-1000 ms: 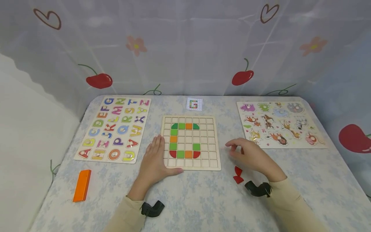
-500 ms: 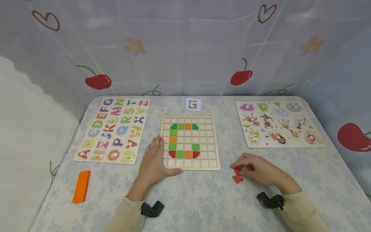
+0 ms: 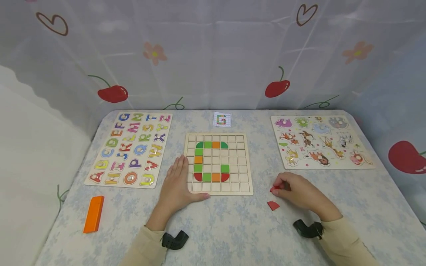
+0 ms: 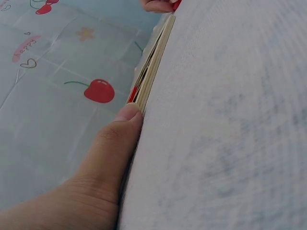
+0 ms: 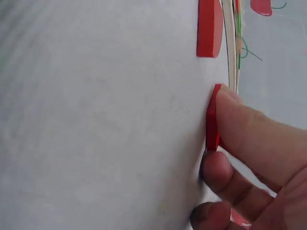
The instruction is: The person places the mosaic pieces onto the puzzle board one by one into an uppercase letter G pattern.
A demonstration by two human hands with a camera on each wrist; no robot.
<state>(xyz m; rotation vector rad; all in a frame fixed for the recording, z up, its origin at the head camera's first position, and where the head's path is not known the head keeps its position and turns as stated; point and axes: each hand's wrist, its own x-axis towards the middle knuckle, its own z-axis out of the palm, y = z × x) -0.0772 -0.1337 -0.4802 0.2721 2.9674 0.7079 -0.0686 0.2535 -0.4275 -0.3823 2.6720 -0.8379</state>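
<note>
Centrally on the worktop (image 3: 233, 229), a wooden grid board (image 3: 217, 163) is laid flat, with green, orange and red tiles set into it in the shape of a letter G. The left hand (image 3: 176, 186) is pressed flat against the board's near left corner, fingers straight and together, with the thumb stretched along the board's front edge; nothing is held by it. In the left wrist view the thumb tip is seen touching the board's thin edge.

To the right of the board, a small red piece (image 3: 274, 189) is pinched between the thumb and curled fingers of the right hand (image 3: 297, 194), just above or at the cloth; which cannot be told. In the right wrist view the piece (image 5: 212, 120) is seen edge-on, gripped thinly between the fingertips (image 5: 218, 170). A second red piece (image 3: 273, 205), quarter-round in outline, is left lying on the worktop just beside the right hand, nearer the person.

An alphabet puzzle (image 3: 131, 147) is placed to the left of the grid board and an animal puzzle (image 3: 319, 142) to the right. A small card showing a G (image 3: 222, 119) is set behind the board. An orange block (image 3: 94, 213) is lying near the front left corner.
</note>
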